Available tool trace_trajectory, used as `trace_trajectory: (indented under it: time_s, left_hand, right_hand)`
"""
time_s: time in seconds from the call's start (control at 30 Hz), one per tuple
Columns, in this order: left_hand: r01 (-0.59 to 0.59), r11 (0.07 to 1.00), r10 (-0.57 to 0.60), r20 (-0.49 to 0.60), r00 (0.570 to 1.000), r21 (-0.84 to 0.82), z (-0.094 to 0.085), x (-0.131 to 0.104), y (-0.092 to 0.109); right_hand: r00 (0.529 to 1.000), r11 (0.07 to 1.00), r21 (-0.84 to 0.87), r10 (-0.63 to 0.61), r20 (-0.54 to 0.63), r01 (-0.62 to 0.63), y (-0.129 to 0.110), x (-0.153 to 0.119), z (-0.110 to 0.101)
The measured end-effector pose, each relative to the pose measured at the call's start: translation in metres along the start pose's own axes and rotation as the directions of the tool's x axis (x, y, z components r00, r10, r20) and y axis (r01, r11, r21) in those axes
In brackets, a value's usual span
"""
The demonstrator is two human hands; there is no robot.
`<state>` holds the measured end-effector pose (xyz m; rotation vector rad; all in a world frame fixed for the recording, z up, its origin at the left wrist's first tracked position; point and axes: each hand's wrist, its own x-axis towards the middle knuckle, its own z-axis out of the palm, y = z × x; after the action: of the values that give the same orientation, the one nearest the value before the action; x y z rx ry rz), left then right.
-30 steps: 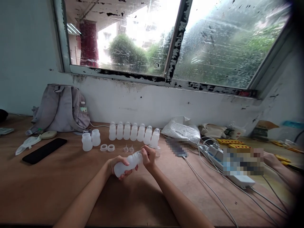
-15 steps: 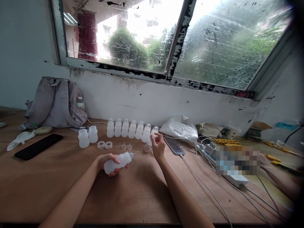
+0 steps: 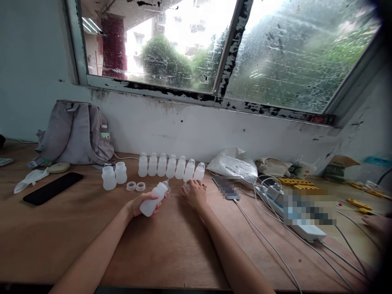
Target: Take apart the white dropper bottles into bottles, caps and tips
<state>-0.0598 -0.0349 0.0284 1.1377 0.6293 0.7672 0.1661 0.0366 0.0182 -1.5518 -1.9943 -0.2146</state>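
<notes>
My left hand (image 3: pixel 138 203) is wrapped round a frosted baby bottle (image 3: pixel 149 207), tilted with its clear nipple (image 3: pixel 166 184) pointing up and to the right. Over the tabletop, my right hand (image 3: pixel 196 194) has its fingers curled down on a clear bottle cap (image 3: pixel 185 188), which they partly hide. Just behind it stands a row of several capped baby bottles (image 3: pixel 171 167). Two open bottles (image 3: pixel 109 179) without tops stand to the left. Near them lie two white collar rings (image 3: pixel 131 186). Spare nipple parts by the held bottle are mostly hidden.
A black phone (image 3: pixel 53 188) and a grey backpack (image 3: pixel 76 134) are at the left. Another phone (image 3: pixel 225 188), a silver plastic package (image 3: pixel 234 167) and a power strip (image 3: pixel 309 230) with cables lie to the right. A co-worker's hand (image 3: pixel 375 222) shows at the right edge.
My right hand has come down and slightly left from the end bottle in the row to the clear cap. The held bottle has turned more upright and moved up slightly.
</notes>
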Motion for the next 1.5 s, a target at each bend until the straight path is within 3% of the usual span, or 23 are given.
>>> trace_trajectory:
  time_s: [0.03,0.07,0.13,0.17,0.2,0.23,0.3,0.4,0.5,0.8,0.93,1.0,1.13,1.3,1.37,1.5]
  left_hand:
    - [-0.081,0.994,0.091,-0.164,0.982,0.070,0.003,0.003,-0.001]
    - [-0.145,0.972,0.201,-0.328,0.923,0.187,0.006,0.007,-0.002]
    - [-0.143,0.857,0.432,-0.539,0.723,0.495,0.009,0.013,-0.005]
    - [-0.080,0.777,0.522,-0.569,0.635,0.624,0.010,0.015,-0.007]
    - [-0.014,0.703,0.586,-0.567,0.579,0.711,0.012,0.016,-0.009]
    - [0.032,0.646,0.622,-0.551,0.556,0.762,0.013,0.016,-0.012]
    - [0.033,0.597,0.644,-0.503,0.576,0.801,0.019,0.017,-0.016]
    - [-0.064,0.584,0.634,-0.404,0.660,0.810,0.031,0.019,-0.024]
    - [-0.057,0.601,0.575,-0.381,0.724,0.798,0.043,0.023,-0.030]
    - [-0.146,0.715,0.484,-0.332,0.810,0.684,0.063,0.026,-0.018]
    - [-0.142,0.939,0.219,-0.227,0.949,0.313,0.072,0.019,-0.012]
    - [-0.114,0.984,0.133,-0.141,0.981,0.138,0.072,0.017,-0.012]
    - [-0.122,0.986,0.136,-0.123,0.983,0.115,0.062,0.015,-0.011]
    - [-0.221,0.975,0.217,-0.235,0.947,0.013,0.050,0.012,-0.004]
    - [-0.241,0.971,0.232,-0.242,0.942,-0.005,0.049,0.011,-0.001]
    - [-0.155,0.984,0.171,-0.236,0.956,0.086,0.050,0.012,-0.003]
  right_hand:
    - [1.000,1.000,0.007,0.027,-0.012,-0.027,-0.001,0.000,-0.002]
    - [0.998,0.999,0.031,0.044,-0.036,-0.043,-0.002,0.000,-0.004]
    - [0.995,0.987,0.158,0.033,-0.097,-0.017,-0.007,-0.002,-0.010]
    - [0.993,0.964,0.263,0.008,-0.117,0.023,-0.012,-0.003,-0.012]
    - [0.993,0.919,0.388,-0.021,-0.120,0.066,-0.019,-0.004,-0.014]
    - [0.994,0.846,0.524,-0.049,-0.102,0.096,-0.027,-0.006,-0.016]
    - [0.998,0.644,0.764,-0.060,-0.012,0.047,-0.045,-0.011,-0.017]
    - [0.987,0.345,0.925,0.027,0.158,-0.157,-0.070,-0.017,-0.017]
    - [0.972,0.221,0.947,0.062,0.227,-0.235,-0.080,-0.020,-0.017]
    - [0.940,0.112,0.934,0.075,0.333,-0.340,-0.077,-0.018,-0.031]
    - [0.922,0.059,0.933,-0.143,0.361,-0.356,-0.076,-0.016,-0.049]
    - [0.887,0.058,0.924,-0.262,0.380,-0.378,-0.072,-0.014,-0.054]
    - [0.860,0.122,0.907,-0.288,0.420,-0.402,-0.060,-0.010,-0.044]
    - [0.942,0.160,0.941,-0.110,0.318,-0.299,-0.044,-0.006,-0.017]
    - [0.953,0.173,0.942,-0.048,0.299,-0.287,-0.040,-0.004,-0.013]
    - [0.946,0.067,0.944,-0.010,0.325,-0.324,-0.041,-0.003,-0.016]
